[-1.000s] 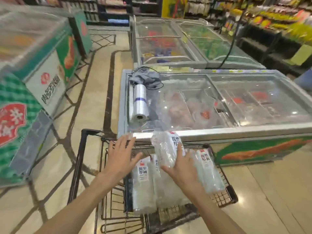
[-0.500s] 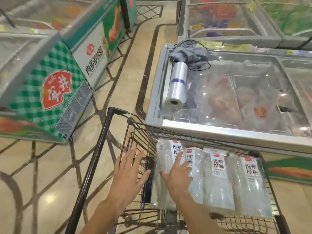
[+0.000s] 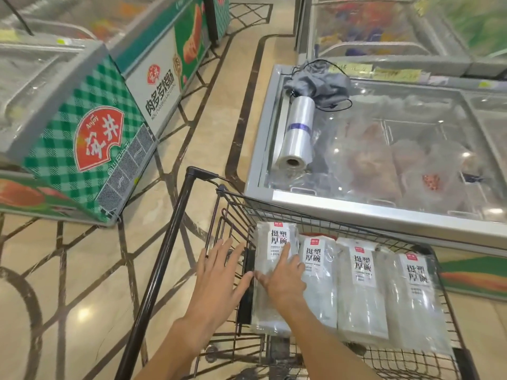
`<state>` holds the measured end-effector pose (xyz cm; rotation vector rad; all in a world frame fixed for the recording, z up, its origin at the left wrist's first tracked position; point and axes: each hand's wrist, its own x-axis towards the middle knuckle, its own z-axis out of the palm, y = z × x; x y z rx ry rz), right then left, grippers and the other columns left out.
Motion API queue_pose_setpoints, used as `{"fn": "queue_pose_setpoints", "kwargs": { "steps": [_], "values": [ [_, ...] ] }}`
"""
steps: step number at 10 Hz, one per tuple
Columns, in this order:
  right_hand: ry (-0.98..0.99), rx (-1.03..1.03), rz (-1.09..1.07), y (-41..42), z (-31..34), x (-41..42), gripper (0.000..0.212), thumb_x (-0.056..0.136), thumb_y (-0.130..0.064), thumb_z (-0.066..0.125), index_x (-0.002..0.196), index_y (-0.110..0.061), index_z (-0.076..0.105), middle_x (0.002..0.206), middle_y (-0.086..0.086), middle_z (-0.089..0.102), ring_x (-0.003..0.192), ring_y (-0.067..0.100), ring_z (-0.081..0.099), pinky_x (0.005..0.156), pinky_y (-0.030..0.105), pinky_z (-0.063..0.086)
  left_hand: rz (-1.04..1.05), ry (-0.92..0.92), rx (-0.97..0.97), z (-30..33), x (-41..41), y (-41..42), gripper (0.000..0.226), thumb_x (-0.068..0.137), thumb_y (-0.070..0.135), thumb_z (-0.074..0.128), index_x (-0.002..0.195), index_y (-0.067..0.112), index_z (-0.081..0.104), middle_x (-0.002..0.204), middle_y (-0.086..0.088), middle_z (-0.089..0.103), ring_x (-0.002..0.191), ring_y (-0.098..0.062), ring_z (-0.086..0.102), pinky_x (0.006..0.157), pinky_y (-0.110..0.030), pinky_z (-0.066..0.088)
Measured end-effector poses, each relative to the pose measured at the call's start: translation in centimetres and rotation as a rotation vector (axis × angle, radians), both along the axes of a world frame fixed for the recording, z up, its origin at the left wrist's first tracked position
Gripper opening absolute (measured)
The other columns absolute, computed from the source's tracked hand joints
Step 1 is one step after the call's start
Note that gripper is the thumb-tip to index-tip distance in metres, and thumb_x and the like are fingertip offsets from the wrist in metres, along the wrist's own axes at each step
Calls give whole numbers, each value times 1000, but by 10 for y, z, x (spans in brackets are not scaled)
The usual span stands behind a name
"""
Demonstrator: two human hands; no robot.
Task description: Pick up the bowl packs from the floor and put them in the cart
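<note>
Four bowl packs lie side by side in the cart (image 3: pixel 175 231), low in the frame and right of centre, their white labels facing up. The leftmost pack (image 3: pixel 274 270) sits against the cart's left wire wall; the second pack (image 3: pixel 319 272), third pack (image 3: pixel 362 286) and fourth pack (image 3: pixel 417 300) run off to the right, each touching its neighbour.

The right hand (image 3: pixel 285 278) rests flat on the leftmost pack, fingers spread, the index finger stretched up over its label. It presses on top and is not closed around the pack. The left hand (image 3: pixel 222 272) is also spread wide, palm down, at the cart's left wall just beside that pack, thumb reaching toward the right hand. Whether it touches the wire or the pack I cannot tell. Both forearms come up from the bottom edge of the frame.

Past the cart, at centre right, stands a glass-topped freezer (image 3: pixel 258 149). A bag roll (image 3: pixel 297 133) lies on its lid near the left edge, with a grey cloth (image 3: pixel 321 86) bunched just above it. At left of the frame is a green checked freezer (image 3: pixel 90 138) with a red fan logo. The floor (image 3: pixel 214 116) is beige tile with dark inlaid lines.
</note>
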<state>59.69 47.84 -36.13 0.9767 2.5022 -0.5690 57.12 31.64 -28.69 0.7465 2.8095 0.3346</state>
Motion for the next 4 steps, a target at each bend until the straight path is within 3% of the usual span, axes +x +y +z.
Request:
{"fn": "queue_pose_setpoints", "kwargs": {
  "steps": [2, 4],
  "values": [
    [37, -70, 73, 28, 44, 16, 109, 89, -76, 54, 164, -30, -10, 173, 10, 2, 158, 37, 8, 121, 60, 30, -27, -13, -13, 31, -9, 8, 69, 100, 64, 20, 161, 34, 14, 170, 4, 10, 157, -14, -6, 127, -48, 0],
    [179, 45, 292, 80, 131, 39, 85, 93, -76, 44, 161, -29, 25, 160, 2, 37, 148, 25, 32, 119, 48, 31, -60, 52, 29, 95, -23, 26, 75, 95, 71, 13, 162, 36, 8, 170, 6, 6, 156, -11, -8, 126, -43, -9]
  ]
}}
